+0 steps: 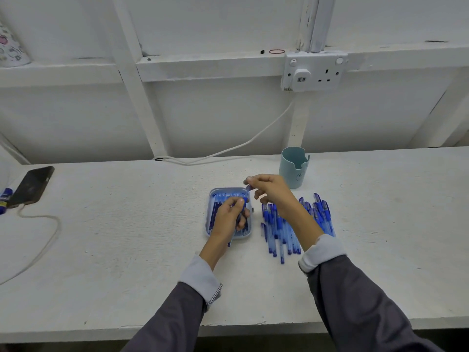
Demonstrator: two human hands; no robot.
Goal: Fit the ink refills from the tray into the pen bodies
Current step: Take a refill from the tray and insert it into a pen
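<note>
Centrally, left hand (229, 217) grip clamped on translucent blue pen body (238, 219), right hand (271, 190) pinching slim refill (247, 193)

Left hand (229, 215) hides tray (211, 199) middle; item (247, 188) pinched by right hand (270, 190) blurred.

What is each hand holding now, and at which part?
The left hand grips a pen body round its middle, over the tray. The right hand pinches a thin blue piece, probably a refill, at its upper end.
</note>
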